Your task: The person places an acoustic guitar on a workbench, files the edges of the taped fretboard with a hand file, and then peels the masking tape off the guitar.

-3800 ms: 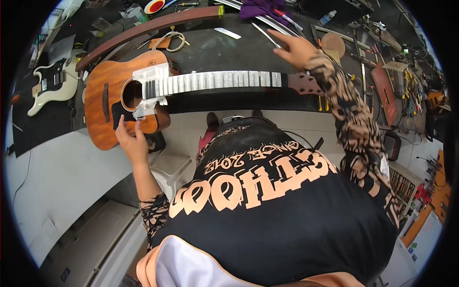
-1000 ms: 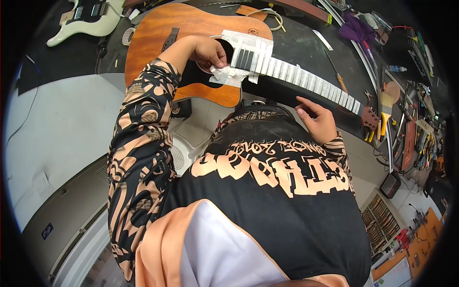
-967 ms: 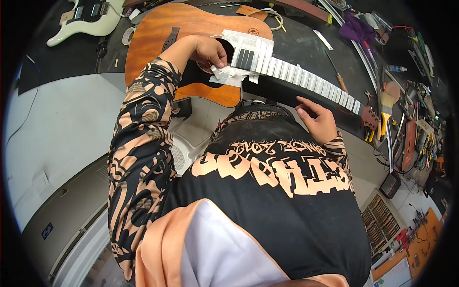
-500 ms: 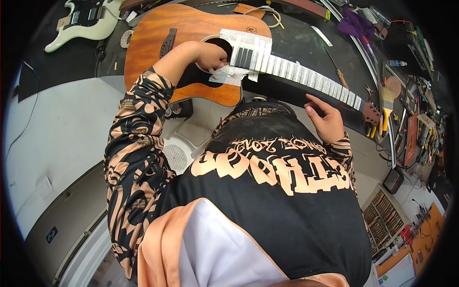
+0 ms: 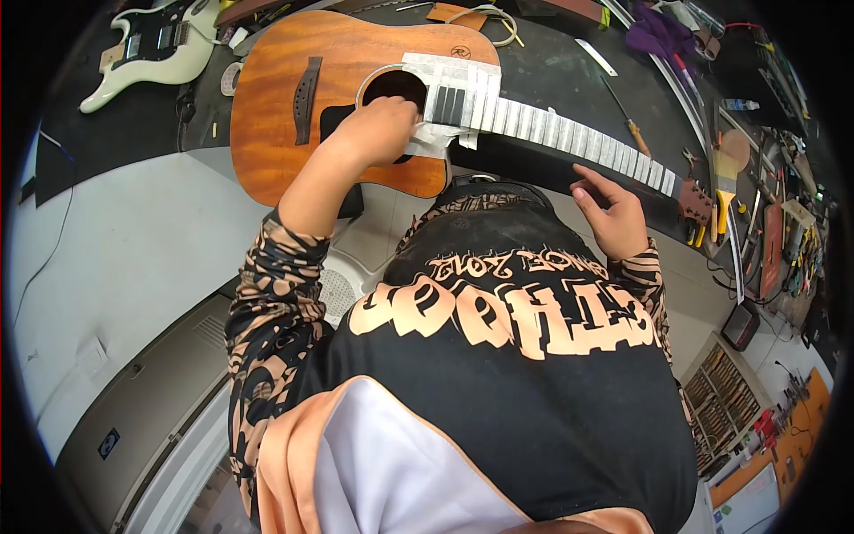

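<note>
An acoustic guitar [image 5: 271, 80] with a brown wooden top lies on the bench. Strips of masking tape [image 5: 543, 133] cover its fretboard, and more tape surrounds the fretboard's end beside the sound hole [image 5: 391, 86]. My left hand [image 5: 378, 129] is over the lower edge of the sound hole, fingers curled and closed at the loose, crumpled tape [image 5: 434, 136]; its fingertips are partly hidden. Close to the near side of the neck, my right hand [image 5: 616, 218] holds nothing, its thumb and fingers apart.
A white electric guitar body [image 5: 160, 67] lies at the back left. Beyond the neck are a steel ruler [image 5: 596, 58] and a wooden-handled tool [image 5: 637, 135]. A yellow-handled brush [image 5: 722, 200] sits by the headstock [image 5: 695, 203], with many tools crowding the right side.
My left hand has shifted slightly down, and its forearm has swung to the right, so the bridge now shows fully. My right hand has moved slightly right and down.
</note>
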A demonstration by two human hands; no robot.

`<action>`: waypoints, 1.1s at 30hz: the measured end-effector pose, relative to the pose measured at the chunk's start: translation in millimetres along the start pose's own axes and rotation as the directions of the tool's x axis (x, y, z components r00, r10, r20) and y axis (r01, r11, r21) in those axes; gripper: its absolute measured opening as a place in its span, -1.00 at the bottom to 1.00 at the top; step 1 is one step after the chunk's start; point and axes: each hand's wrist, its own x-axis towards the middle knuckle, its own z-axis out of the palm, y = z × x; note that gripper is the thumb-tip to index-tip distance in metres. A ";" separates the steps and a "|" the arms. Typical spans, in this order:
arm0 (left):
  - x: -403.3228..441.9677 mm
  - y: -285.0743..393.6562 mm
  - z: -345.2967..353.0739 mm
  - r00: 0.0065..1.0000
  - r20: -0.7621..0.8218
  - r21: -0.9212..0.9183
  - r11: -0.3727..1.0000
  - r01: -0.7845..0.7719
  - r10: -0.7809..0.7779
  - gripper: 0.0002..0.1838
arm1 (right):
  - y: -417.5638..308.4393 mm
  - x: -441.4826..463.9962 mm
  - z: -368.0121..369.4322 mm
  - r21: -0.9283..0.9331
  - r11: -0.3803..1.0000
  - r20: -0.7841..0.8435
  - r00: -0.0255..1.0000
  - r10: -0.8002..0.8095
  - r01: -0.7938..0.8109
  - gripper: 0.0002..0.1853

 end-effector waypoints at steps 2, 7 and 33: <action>-13.1 0.9 -9.9 0.982 0.051 -0.261 0.947 0.189 -0.182 -0.73 | -1.5 -0.5 0.0 0.009 1.000 0.005 1.000 0.007 -0.007 -0.57; -42.4 -6.6 -6.4 0.858 -0.051 -0.788 0.549 0.280 -0.511 -0.60 | 3.2 0.6 -0.2 -0.009 1.000 -0.002 1.000 0.026 -0.026 -0.58; 11.7 -49.0 2.2 0.962 0.229 -0.524 0.814 0.252 -0.150 -0.67 | -19.3 7.5 20.3 -0.109 0.993 0.156 0.987 -0.036 0.054 -0.57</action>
